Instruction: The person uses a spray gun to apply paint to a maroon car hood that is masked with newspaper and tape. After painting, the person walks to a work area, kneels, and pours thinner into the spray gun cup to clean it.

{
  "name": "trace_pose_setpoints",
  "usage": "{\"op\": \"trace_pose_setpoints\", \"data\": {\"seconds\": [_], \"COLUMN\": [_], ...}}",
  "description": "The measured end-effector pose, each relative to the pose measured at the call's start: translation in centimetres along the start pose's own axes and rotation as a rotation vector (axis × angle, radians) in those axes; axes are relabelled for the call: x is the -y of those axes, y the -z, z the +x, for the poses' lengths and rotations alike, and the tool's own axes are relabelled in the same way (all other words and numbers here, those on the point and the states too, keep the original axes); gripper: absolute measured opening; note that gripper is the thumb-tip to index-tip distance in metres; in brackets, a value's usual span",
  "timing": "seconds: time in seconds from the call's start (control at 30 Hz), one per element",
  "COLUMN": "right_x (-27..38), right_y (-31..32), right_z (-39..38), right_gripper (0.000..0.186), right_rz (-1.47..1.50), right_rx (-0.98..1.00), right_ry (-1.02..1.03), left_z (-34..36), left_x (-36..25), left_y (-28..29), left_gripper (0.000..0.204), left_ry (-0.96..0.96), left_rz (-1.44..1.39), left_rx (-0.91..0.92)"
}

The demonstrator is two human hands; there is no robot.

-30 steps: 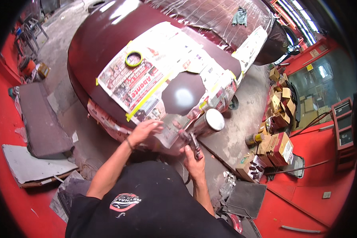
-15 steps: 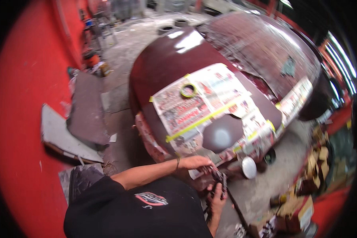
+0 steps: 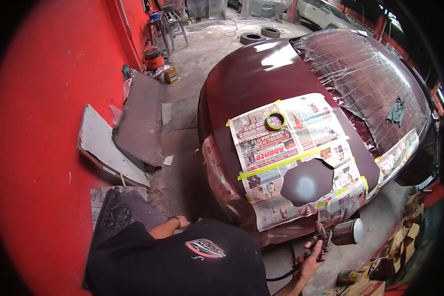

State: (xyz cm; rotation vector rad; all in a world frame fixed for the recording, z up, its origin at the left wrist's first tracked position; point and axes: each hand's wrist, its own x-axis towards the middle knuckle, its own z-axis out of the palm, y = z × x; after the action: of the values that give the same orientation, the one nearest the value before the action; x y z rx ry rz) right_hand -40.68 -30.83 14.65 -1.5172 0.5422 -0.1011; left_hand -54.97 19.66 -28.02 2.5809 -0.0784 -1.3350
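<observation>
Maroon car hood (image 3: 251,71), near part covered by taped newspaper (image 3: 323,121) around an exposed dark patch (image 3: 308,182). Yellow tape roll (image 3: 277,128) lying on newspaper, far side. Spray gun (image 3: 322,242) near right, past hood's near edge, cup (image 3: 344,234) toward right; right grip (image 3: 311,257) clamped on it. Left grip (image 3: 183,222) near left, partly hidden; apart or together, cannot tell.

Hood (image 3: 222,93), left edge: passable over bare paint.
Tape roll (image 3: 268,121): low obstacle on newspaper (image 3: 308,126), toward hood's far edge.
Spray gun (image 3: 321,232) and cup (image 3: 343,233): crowding hood's near edge.
Floor (image 3: 182,143) left of hood: passable, hemmed in by panels (image 3: 142,116).
</observation>
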Motion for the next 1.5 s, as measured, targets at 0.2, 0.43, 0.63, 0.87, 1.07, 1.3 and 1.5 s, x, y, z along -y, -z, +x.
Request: {"op": "trace_pose_setpoints", "data": {"seconds": [0.2, 0.43, 0.63, 0.87, 1.07, 1.3, 1.5], "right_x": [2.8, 2.4, 2.2, 1.4, 0.9, -0.1, 0.0], "right_y": [-1.4, -1.8, -1.9, -2.8, -2.7, -2.6, -3.0], "right_z": [0.0, 0.8, 0.7, 0.3, -0.1, -0.3, -0.3], "right_gripper": [0.040, 0.042, 0.047, 0.042, 0.043, 0.040, 0.041], "right_rz": [-0.010, -0.025, -0.041, 0.004, 0.007, 0.018, 0.004], "right_rx": [-0.059, -0.037, -0.027, -0.014, -0.030, -0.027, -0.020], "right_ry": [-0.058, -0.016, -0.026, -0.034, -0.041, -0.059, -0.023], "left_z": [-2.9, -1.5, -2.8, -1.0, 0.9, 1.0, 0.0], "left_x": [3.9, 1.5, 0.7, 1.7, 2.9, 3.9, 1.4], "left_y": [-8.4, -7.0, -1.9, -2.7, -3.7, -5.9, -4.8], "left_gripper": [0.046, 0.044, 0.044, 0.044, 0.046, 0.045, 0.046], "left_ry": [0.244, 0.155, 0.148, 0.154, -0.080, 0.040, 0.050], "left_rz": [-0.338, -0.437, -0.690, -0.645, -0.557, -0.804, -0.869], "left_rx": [0.070, -0.023, -0.088, -0.236, -0.256, -0.213, -0.189]}}
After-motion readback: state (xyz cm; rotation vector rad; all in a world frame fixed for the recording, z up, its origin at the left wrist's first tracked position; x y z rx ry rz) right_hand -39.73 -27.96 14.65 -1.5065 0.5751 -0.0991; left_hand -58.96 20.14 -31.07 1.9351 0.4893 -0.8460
